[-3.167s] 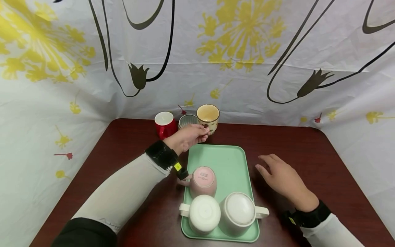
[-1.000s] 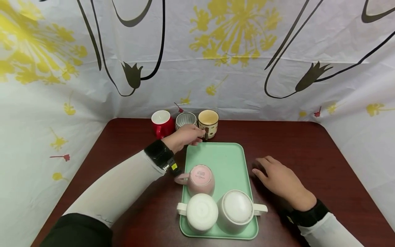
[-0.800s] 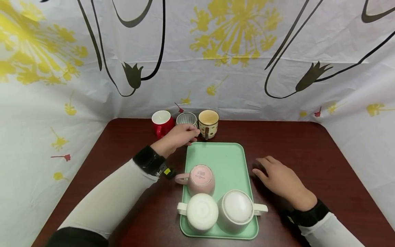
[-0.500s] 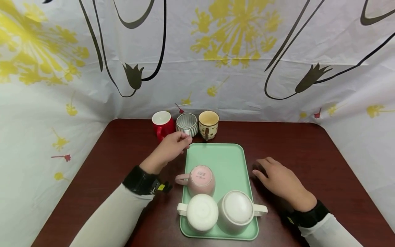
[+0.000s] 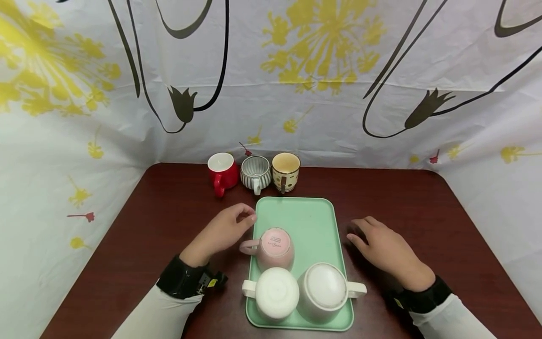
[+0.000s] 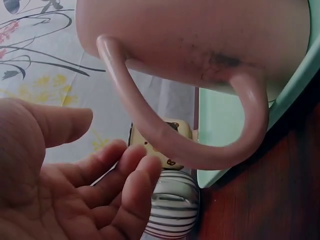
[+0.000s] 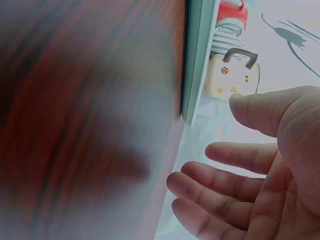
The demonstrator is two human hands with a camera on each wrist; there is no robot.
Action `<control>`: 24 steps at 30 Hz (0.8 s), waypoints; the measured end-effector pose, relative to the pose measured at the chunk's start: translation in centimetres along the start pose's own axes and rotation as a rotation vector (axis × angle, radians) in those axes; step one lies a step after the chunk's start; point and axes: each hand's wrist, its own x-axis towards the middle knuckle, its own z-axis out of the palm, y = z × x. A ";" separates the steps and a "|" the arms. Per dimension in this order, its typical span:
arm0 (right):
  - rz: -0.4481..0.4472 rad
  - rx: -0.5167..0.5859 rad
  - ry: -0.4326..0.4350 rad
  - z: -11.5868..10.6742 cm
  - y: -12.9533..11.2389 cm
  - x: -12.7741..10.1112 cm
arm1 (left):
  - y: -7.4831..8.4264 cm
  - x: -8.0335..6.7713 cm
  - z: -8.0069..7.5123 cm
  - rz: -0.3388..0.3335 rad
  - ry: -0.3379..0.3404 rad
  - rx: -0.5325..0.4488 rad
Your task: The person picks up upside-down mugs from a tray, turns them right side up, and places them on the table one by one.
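- Background: a white curtain [image 5: 271,94] with a yellow floral print surrounds a dark wooden table [image 5: 423,212].
- Green tray [image 5: 311,214]: three upturned mugs at its 6 o'clock end.
- Left hand [image 5: 222,230]: withdrawn from the striped cup [image 5: 256,172] at 12 o'clock; fingers loosely curled, empty, now just beside the pink mug [image 5: 276,248] handle.
- Right hand [image 5: 387,247]: unchanged, relaxed, at the tray's 3 o'clock.
- Judgement: striped cup placed; pink mug looks next.

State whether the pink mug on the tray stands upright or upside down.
Upside down: the pink mug shows its flat base on top, rim on the tray.
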 end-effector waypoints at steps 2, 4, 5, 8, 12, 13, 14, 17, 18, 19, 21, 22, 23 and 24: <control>0.001 -0.001 0.001 0.0 0.1 0.0 | 0.0 -0.2 0.0 0.008 -0.030 0.005; 0.001 -0.002 0.003 0.1 0.1 0.0 | 0.1 -0.3 0.0 0.000 -0.055 0.009; 0.000 -0.001 0.003 0.1 0.1 0.0 | 0.1 -0.4 0.1 0.002 -0.067 0.010; -0.002 -0.003 0.006 0.3 0.1 0.0 | -0.1 -0.6 0.1 0.024 -0.124 0.002; -0.005 -0.008 0.007 0.4 0.1 0.0 | -0.6 -0.9 0.0 0.097 -0.237 -0.028; -0.004 -0.007 0.005 0.4 0.1 0.0 | -0.7 -1.0 0.0 0.111 -0.258 -0.029; -0.005 -0.007 0.003 0.4 0.2 0.0 | -0.7 -1.0 0.0 0.117 -0.277 -0.036; -0.004 -0.006 -0.002 0.4 0.2 0.0 | -0.7 -1.1 0.1 0.126 -0.293 -0.019; -0.004 -0.006 -0.004 0.4 0.2 -0.1 | -0.7 -1.1 0.1 0.131 -0.296 -0.013; -0.004 -0.006 -0.005 0.4 0.2 -0.1 | -0.6 -1.1 0.1 0.133 -0.301 -0.009; -0.005 -0.008 -0.004 0.4 0.2 -0.1 | -0.6 -1.2 0.0 0.140 -0.310 -0.004; -0.005 -0.009 -0.003 0.4 0.2 -0.1 | -0.6 -1.2 -0.1 0.143 -0.315 -0.002; -0.006 -0.010 -0.002 0.4 0.2 -0.1 | -0.7 -1.2 -0.1 0.143 -0.320 0.003; -0.006 -0.010 0.000 0.4 0.2 -0.1 | -0.7 -1.2 -0.2 0.147 -0.323 0.010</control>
